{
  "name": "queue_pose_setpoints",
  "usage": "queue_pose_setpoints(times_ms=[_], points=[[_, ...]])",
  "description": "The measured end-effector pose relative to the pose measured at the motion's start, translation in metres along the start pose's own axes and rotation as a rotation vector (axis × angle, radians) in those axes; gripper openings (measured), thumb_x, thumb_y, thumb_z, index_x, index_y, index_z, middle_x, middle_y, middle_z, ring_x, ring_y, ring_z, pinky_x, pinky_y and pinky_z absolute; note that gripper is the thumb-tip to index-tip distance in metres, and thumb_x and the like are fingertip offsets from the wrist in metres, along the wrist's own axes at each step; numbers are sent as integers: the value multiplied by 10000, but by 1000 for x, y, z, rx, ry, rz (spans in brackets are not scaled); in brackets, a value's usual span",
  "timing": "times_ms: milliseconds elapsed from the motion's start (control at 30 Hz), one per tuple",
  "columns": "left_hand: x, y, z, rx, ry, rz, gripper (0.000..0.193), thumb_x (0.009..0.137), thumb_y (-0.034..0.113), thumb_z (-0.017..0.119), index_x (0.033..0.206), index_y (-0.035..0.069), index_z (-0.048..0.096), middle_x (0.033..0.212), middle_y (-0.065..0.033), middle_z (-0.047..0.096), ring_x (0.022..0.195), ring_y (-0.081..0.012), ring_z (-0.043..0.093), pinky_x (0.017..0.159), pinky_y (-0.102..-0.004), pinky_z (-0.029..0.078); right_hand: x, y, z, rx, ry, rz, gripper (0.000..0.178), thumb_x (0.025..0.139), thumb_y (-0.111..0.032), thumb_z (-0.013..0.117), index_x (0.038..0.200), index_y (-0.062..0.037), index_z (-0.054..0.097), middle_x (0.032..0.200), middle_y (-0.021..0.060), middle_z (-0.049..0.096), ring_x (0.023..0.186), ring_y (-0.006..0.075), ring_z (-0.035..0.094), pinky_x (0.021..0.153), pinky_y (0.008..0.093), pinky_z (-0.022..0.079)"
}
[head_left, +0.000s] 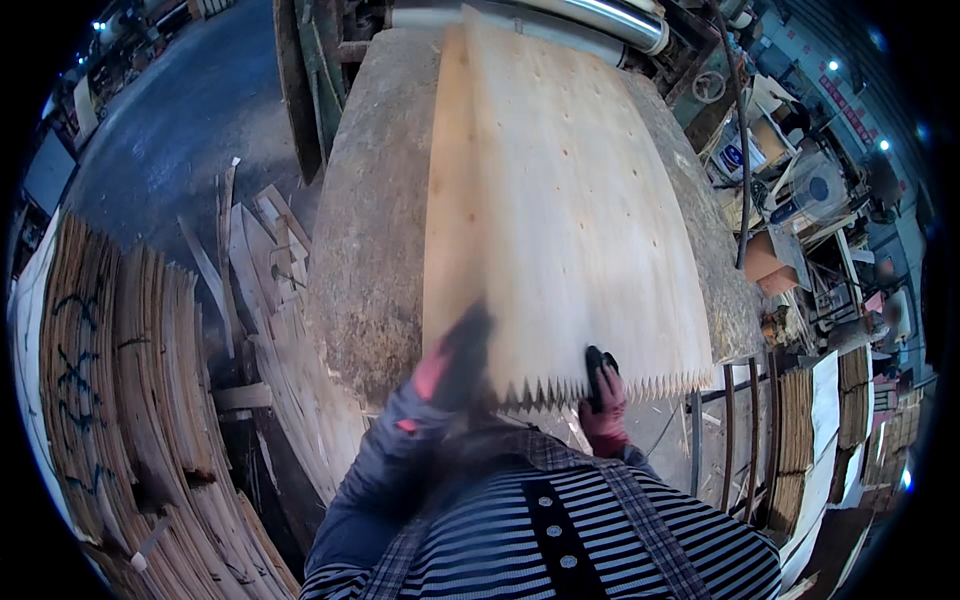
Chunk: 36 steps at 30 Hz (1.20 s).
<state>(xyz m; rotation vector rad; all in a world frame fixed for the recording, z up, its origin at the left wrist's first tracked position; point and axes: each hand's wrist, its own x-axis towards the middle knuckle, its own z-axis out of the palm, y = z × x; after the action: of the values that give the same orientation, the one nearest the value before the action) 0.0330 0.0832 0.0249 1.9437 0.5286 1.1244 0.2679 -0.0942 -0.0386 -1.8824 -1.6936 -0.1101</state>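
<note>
A wide, pale wood veneer sheet (590, 210) with small knots and a jagged near edge lies on a worn table. A yellower sheet edge (450, 220) shows along its left side, and the ridge between them is smeared. My right hand (604, 405), in a pink glove with black fingers, grips the veneer at its toothed near edge; the fingers beneath are hidden. Over the left near corner, my left hand (455, 355), gloved alike, is blurred by motion. Whether it touches the wood, and how its fingers lie, cannot be made out.
Metal rollers (600, 25) of a machine run across the table's far end. Tall veneer stacks (130, 370) stand at the left, with loose strips (275, 300) beside the table (365, 220). On the right are a handwheel (709, 86), a cardboard box (772, 262) and more stacked sheets (793, 440).
</note>
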Motion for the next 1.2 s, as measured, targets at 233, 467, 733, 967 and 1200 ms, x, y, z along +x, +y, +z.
queue_pose_setpoints(times_ms=[233,467,733,967,1200], points=[[-79,-90,11,634,-60,-743,651,763,345,526,1260,13,267,1224,-236,362,1132,-366,355,940,-443,284,120,20,0,-161,-46,59,476,658,-191,618,1108,-103,488,1131,131,482,1023,314,465,859,407,374],[-82,-103,4,40,209,-816,456,853,134,454,1257,4,287,1213,-140,418,1092,-194,419,913,-283,325,223,66,60,-162,-188,-33,482,748,-240,513,1204,-144,390,1215,106,414,1107,306,395,934,415,293],[-72,-90,-14,-257,320,-902,486,839,205,487,1248,17,305,960,-87,554,788,-135,520,680,-245,424,241,38,87,-134,-159,-45,619,742,-330,526,1255,-65,301,1288,178,279,1214,321,216,1002,456,134],[-27,-71,-5,-540,145,-732,405,794,153,550,1155,7,437,948,-66,580,792,-111,538,697,-235,433,54,39,26,-99,-573,78,845,608,-437,655,1254,-34,289,1315,211,207,1222,389,154,1004,465,132],[29,38,34,-486,-138,-460,295,809,150,494,1059,-8,495,857,-73,570,662,-114,496,562,-219,388,-26,31,-1,69,-154,-24,912,568,-331,735,1264,-16,238,1291,245,222,1213,392,184,989,452,178]])
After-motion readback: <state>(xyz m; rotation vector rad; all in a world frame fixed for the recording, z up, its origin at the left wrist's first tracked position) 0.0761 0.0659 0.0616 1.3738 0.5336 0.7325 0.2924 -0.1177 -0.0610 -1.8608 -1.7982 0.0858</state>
